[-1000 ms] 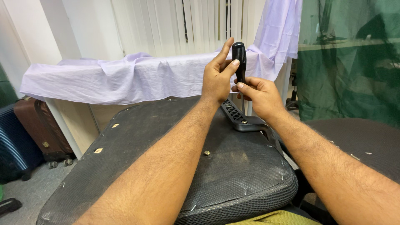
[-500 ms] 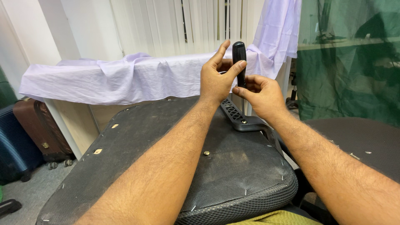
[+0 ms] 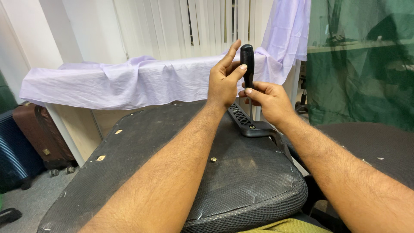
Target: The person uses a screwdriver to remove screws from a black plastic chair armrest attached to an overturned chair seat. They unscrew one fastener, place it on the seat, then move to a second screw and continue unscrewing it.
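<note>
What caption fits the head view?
Both hands, left and right, steady a black-handled screwdriver upright on a chair armrest bracket.

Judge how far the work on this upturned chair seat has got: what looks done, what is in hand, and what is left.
Done: the black armrest bracket lies on the underside of the chair seat, and a brass screw already sits in the seat.
In hand: the left hand and right hand hold a black-handled screwdriver upright, tip at the bracket's screw hole.
Left: whether that screw is tight cannot be told.
</note>
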